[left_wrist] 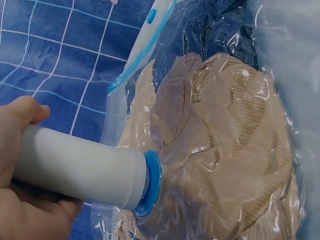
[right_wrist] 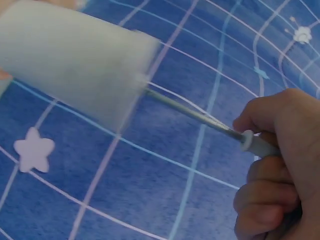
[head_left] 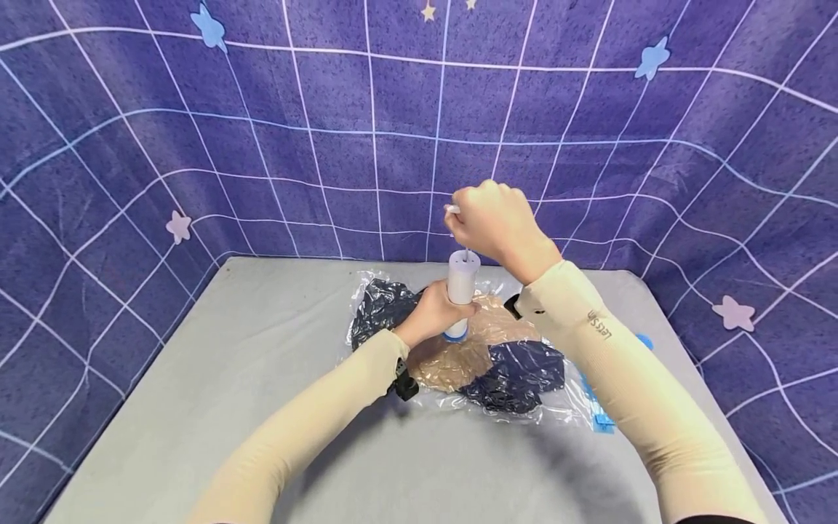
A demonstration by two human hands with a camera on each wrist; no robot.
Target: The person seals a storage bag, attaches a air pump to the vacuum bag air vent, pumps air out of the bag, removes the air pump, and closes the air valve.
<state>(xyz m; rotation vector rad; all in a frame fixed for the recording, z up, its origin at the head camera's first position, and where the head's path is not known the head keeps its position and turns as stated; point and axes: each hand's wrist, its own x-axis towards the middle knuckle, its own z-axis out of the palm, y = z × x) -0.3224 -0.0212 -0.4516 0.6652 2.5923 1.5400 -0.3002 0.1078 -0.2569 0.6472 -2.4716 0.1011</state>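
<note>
A white hand pump (head_left: 463,282) stands upright on a clear vacuum storage bag (head_left: 576,404) with folded clothes inside. My left hand (head_left: 434,314) grips the pump's barrel, fingers and thumb wrapped round it. At the barrel's lower end a blue ring (left_wrist: 152,183) sits against the plastic over tan ribbed clothing (left_wrist: 235,135). Above the barrel my right hand (head_left: 495,222) holds the pump handle (right_wrist: 260,145) in curled fingers. A length of thin metal rod (right_wrist: 195,115) shows between the handle and the top of the barrel.
The bag lies on a grey-covered table (head_left: 262,342), dark clothing (head_left: 517,375) among its contents. Its blue zip edge (left_wrist: 145,52) shows in the left wrist view. Small blue pieces (head_left: 604,421) lie at the right, partly behind my right sleeve. A blue gridded curtain (head_left: 327,167) surrounds the table.
</note>
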